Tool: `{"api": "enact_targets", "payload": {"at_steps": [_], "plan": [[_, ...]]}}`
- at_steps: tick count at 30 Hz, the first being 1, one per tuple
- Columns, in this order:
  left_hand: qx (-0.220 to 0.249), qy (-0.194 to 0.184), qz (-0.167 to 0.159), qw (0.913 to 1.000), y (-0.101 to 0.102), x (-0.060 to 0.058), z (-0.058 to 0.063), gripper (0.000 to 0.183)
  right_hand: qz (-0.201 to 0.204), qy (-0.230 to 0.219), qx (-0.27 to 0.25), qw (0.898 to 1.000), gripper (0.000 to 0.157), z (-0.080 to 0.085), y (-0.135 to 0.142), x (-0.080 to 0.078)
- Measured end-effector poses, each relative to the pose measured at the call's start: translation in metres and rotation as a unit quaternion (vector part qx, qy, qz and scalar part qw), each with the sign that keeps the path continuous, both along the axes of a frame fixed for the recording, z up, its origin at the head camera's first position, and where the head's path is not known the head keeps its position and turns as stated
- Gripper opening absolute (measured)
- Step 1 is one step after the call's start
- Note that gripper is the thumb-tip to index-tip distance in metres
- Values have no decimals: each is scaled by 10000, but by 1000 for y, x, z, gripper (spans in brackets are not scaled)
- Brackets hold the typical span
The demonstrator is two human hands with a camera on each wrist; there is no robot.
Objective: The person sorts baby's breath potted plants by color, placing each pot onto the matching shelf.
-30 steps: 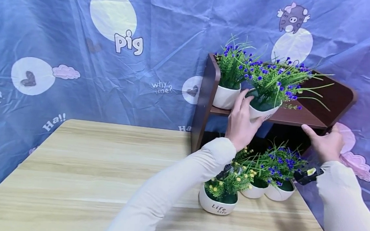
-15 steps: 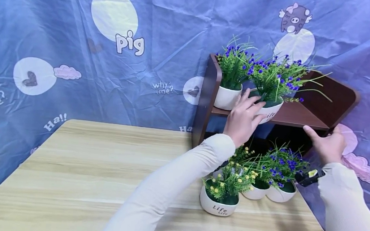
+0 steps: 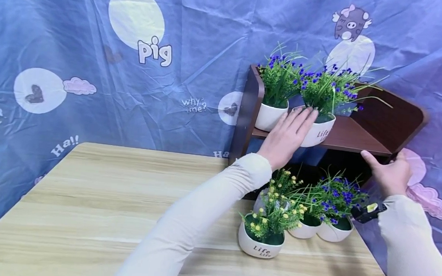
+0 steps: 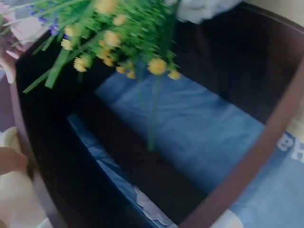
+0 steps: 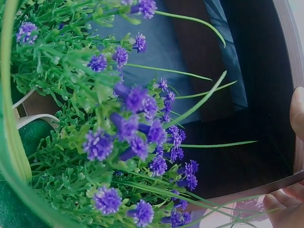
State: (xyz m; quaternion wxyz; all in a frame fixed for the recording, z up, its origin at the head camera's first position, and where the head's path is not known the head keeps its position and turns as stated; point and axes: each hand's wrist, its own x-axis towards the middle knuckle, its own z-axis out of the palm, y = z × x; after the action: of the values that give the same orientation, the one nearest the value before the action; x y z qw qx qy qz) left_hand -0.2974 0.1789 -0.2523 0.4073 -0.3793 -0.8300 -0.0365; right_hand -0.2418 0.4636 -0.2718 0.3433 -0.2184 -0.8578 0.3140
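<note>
In the head view my left hand [image 3: 289,134] lies with straight fingers against the left side of a white flowerpot [image 3: 316,134] with purple artificial flowers, lettered "Life". This pot stands on the upper board of a dark brown shelf [image 3: 361,136]. To its left on the same board is a second purple-flowered pot [image 3: 270,117], close beside my fingertips. My right hand [image 3: 391,171] grips the shelf's right side panel near the front. In the right wrist view, the thumb [image 5: 298,114] and fingers [image 5: 287,204] show on either side of that panel.
Below, on the wooden table [image 3: 121,217], stand a yellow-flowered pot [image 3: 261,245] in front and further pots, one with purple flowers [image 3: 334,233]. Yellow flowers [image 4: 111,40] reach across the lower shelf opening in the left wrist view. A blue printed cloth [image 3: 193,45] hangs behind.
The held pot has gone from tilted to upright on the upper board. My left fingers have let go of its rim and straightened against its side. My right hand stays at the shelf.
</note>
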Motion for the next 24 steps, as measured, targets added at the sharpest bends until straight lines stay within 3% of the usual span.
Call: {"api": "enact_targets", "payload": {"at_steps": [5,10,17,24], "plan": [[280,232,-329,9988,-5,-7,-7,51,4,74,-6,10000,66,-1,0,0],[408,979,-661,9922,-8,-9,-7,40,7,83,-18,10000,66,-1,-1,0],[-62,2415,-750,9675,-11,9,6,45,68,133,-2,9999,67,-1,-1,0],[-643,2719,-1005,9549,-7,21,12,45,66,83,73,9999,66,-1,-1,1]]}}
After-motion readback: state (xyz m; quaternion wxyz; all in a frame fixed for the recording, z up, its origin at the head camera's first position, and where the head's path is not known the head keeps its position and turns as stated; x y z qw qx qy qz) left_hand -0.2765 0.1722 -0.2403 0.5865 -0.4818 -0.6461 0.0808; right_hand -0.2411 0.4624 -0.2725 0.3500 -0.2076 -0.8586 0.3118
